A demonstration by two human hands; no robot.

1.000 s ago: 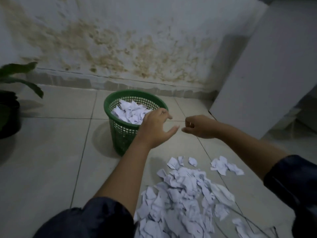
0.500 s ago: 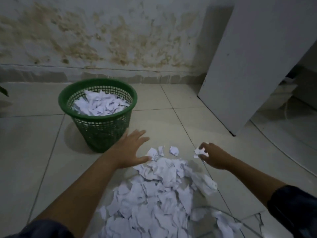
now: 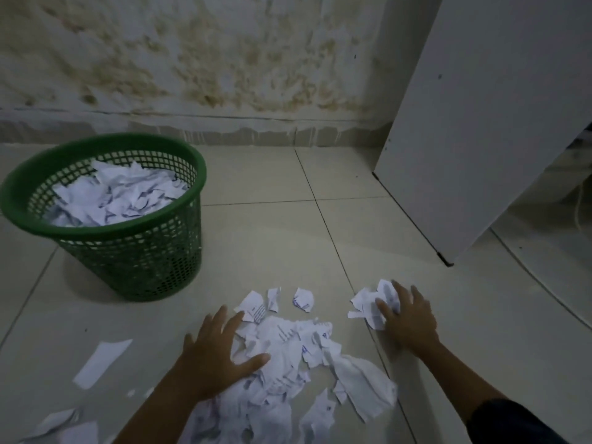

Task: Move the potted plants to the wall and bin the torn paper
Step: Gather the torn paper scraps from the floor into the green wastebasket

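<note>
Paper-binning step in hand, plants out of view. Your left hand (image 3: 221,357) flat, fingers spread, pressing on main torn paper pile (image 3: 288,363) at 6 o'clock. Right hand (image 3: 405,317) loosely cupped over small clump (image 3: 368,304) at 4 o'clock (not gripped yet, I reckon). Green bin (image 3: 105,225) at 10 o'clock, already half full. Next: rake both together, scoop, carry over the rim. Stray strip (image 3: 102,358) at 8 o'clock too.

Both hands have dropped from the basket (image 3: 128,238): left (image 3: 217,350) and right (image 3: 407,318) now press paper scraps (image 3: 288,354).
</note>
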